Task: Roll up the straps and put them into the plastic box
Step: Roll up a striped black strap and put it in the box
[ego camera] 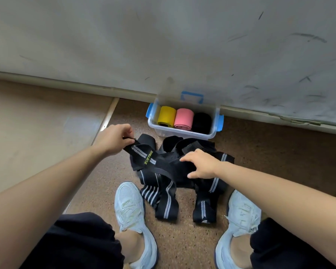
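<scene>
A heap of black straps with grey stripes (pixel 163 191) lies on the floor between my feet. My left hand (pixel 113 139) pinches the end of one black strap with yellow lettering (pixel 145 155) and holds it up off the heap. My right hand (pixel 200 164) rests on the middle of the heap with its fingers bent over the black fabric. Behind the heap stands a clear plastic box (pixel 182 133) with blue latches. In it sit a yellow roll (pixel 166 115), a pink roll (pixel 183 118) and a black roll (pixel 202 121), side by side.
The box stands against a grey wall (pixel 163 45) with a skirting strip. My two pale sneakers (pixel 131 210) (pixel 241 212) flank the heap on speckled brown floor. A smooth tan panel (pixel 37 123) covers the floor at left.
</scene>
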A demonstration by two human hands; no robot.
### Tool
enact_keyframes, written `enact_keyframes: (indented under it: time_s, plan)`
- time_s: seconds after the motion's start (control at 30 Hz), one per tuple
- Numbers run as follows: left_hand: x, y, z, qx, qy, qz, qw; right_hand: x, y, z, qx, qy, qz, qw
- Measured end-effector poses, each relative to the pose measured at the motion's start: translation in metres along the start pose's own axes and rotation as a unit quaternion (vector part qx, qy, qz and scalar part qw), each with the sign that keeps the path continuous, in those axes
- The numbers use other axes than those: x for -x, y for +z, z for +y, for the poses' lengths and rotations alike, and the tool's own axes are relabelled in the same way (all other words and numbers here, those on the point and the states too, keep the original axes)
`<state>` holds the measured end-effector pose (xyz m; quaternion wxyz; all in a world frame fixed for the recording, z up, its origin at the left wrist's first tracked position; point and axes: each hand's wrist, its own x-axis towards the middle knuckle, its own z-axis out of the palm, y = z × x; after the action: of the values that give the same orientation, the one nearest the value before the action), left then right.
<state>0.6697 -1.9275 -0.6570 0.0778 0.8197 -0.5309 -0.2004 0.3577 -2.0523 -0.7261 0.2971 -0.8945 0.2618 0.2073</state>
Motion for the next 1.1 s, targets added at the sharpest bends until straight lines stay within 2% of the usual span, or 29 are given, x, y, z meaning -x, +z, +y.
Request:
enact_keyframes:
  time_s: [0.03, 0.1, 0.23, 0.33, 0.5, 0.6, 0.7, 0.8, 0.87, 0.97, 1.03, 1.1]
  plan:
    - [0.0, 0.002, -0.001, -0.051, -0.011, 0.002, 0.999, 0.0, 0.005, 0.0, 0.037, -0.002, -0.011, 0.999]
    - [0.0, 0.01, 0.002, -0.129, -0.012, -0.003, 0.992, 0.0, 0.01, 0.0, 0.039, -0.007, -0.011, 0.999]
    - [-0.002, 0.037, 0.021, -0.212, 0.085, 0.002, 0.973, -0.003, 0.006, -0.005, -0.041, -0.019, 0.054, 0.998]
    - [-0.006, 0.063, 0.037, -0.175, 0.155, -0.077, 0.969, -0.014, 0.001, -0.014, -0.087, -0.034, 0.079, 0.993]
    - [-0.008, 0.105, 0.031, -0.166, 0.11, -0.174, 0.964, -0.046, 0.0, -0.034, -0.15, -0.033, 0.08, 0.985]
    - [-0.01, 0.113, 0.023, -0.191, 0.107, -0.141, 0.965, -0.064, 0.011, -0.036, -0.146, -0.007, 0.041, 0.988]
    - [-0.014, 0.108, 0.016, -0.096, 0.093, -0.136, 0.982, -0.076, 0.018, -0.037, -0.088, 0.006, 0.016, 0.996]
    - [-0.013, 0.095, 0.011, -0.034, 0.099, -0.176, 0.979, -0.081, 0.015, -0.038, -0.075, 0.014, 0.006, 0.997]
    - [-0.011, 0.08, 0.005, -0.052, 0.108, -0.198, 0.973, -0.078, 0.012, -0.023, -0.081, 0.048, 0.021, 0.995]
    - [-0.009, 0.043, -0.016, -0.044, 0.069, -0.201, 0.976, -0.066, 0.002, 0.008, -0.059, 0.106, 0.066, 0.99]
    - [-0.008, 0.019, -0.023, -0.008, 0.05, -0.19, 0.98, -0.059, -0.006, 0.013, -0.073, 0.103, 0.079, 0.989]
    - [-0.009, -0.001, -0.014, 0.022, 0.064, -0.177, 0.982, -0.055, -0.015, 0.003, -0.133, 0.07, 0.098, 0.984]
